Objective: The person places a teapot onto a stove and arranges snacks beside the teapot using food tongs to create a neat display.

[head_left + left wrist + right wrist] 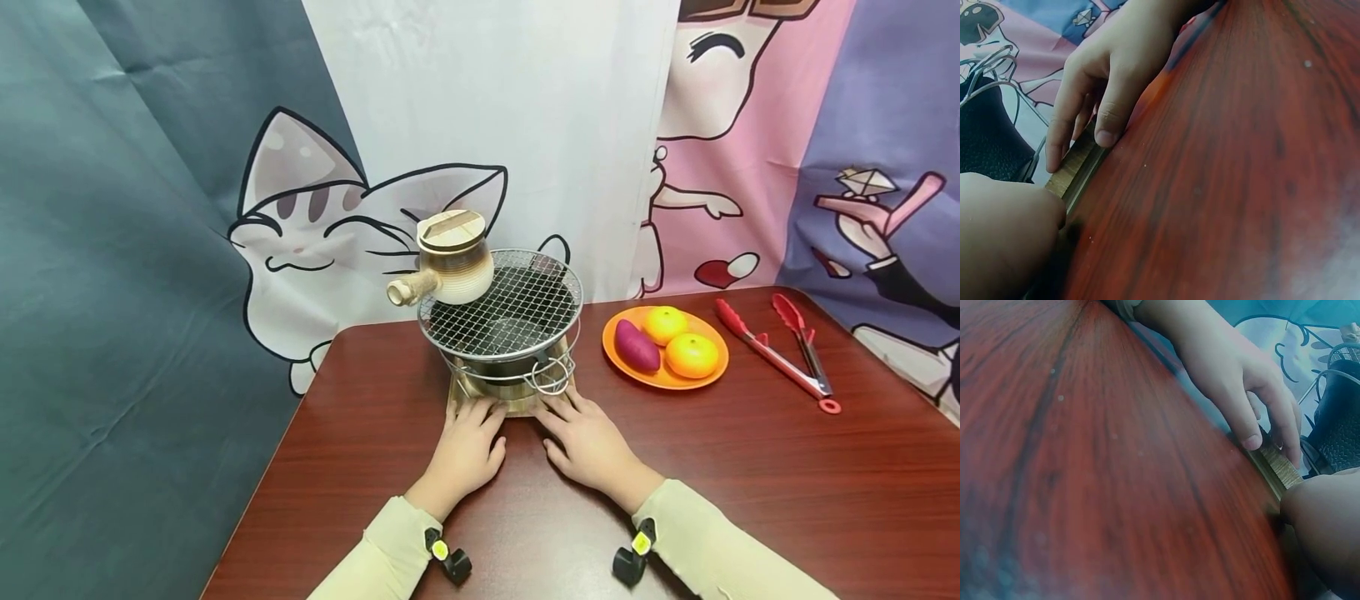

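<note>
A round charcoal stove with a wire grill mesh on top stands on a wooden base board. On the left part of the mesh sits a lidded, side-handled clay teapot. My left hand rests its extended fingers on the board's front left, thumb held apart. At the front right, my right hand touches the same board with its fingers extended. The left wrist view shows the right thumb near the board's front edge. Both palms stay behind the board, and some fingertips are hidden.
To the right, an orange plate bears a purple sweet potato and two oranges. Red-tipped tongs lie further right on the brown table. A printed cloth backdrop hangs close behind the stove.
</note>
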{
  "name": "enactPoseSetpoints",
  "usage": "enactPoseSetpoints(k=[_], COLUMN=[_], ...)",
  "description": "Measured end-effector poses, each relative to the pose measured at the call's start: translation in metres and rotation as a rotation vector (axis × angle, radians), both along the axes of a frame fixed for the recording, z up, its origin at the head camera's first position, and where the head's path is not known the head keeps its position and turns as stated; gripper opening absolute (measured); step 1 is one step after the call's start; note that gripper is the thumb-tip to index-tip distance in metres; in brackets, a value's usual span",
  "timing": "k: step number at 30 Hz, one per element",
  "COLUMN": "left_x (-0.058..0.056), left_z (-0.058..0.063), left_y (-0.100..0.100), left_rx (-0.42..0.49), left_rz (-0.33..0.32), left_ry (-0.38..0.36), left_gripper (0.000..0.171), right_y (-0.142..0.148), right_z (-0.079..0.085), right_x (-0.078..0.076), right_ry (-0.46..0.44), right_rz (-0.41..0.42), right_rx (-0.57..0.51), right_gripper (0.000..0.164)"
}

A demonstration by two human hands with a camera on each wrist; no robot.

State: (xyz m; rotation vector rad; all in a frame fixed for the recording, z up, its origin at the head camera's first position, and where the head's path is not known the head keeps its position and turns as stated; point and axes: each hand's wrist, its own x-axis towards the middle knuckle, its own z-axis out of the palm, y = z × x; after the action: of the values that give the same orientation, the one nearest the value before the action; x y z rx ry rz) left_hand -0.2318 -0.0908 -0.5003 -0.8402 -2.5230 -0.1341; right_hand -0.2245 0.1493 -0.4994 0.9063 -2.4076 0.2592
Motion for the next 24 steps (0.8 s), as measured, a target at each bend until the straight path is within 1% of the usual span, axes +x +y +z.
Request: enactPoseSetpoints(k=[5,13,20,24], left_x=[0.0012,0.0050,0.0069,0.0070], left_z=[0.0012,0.0035,0.0041,0.0037], left_y=[-0.0008,-0.0002,0.0002,0.0002], left_rx=[-0.011,-0.042,-0.061,-0.061], left_rz=[0.008,0.040,0.054,0.050], left_ry=[-0.021,-0.091,-0.093,-0.086], left_gripper=[0.055,0.057,0.060,0.061], right_y=[-0.0003,0.0002,0.0004,0.0001], right_z=[0.0012,0.0001,0.0005,0.0006], right_x=[0.0004,-0.0007,-0.0011,-0.0010], right_ry=[-0.009,-0.017,-0.020,-0.010], right_rz=[0.001,-0.008,-0.001,0.000], right_rx=[-0.005,0.005,0.005,0.004], right_gripper=[0.056,0.052,0.052,0.051])
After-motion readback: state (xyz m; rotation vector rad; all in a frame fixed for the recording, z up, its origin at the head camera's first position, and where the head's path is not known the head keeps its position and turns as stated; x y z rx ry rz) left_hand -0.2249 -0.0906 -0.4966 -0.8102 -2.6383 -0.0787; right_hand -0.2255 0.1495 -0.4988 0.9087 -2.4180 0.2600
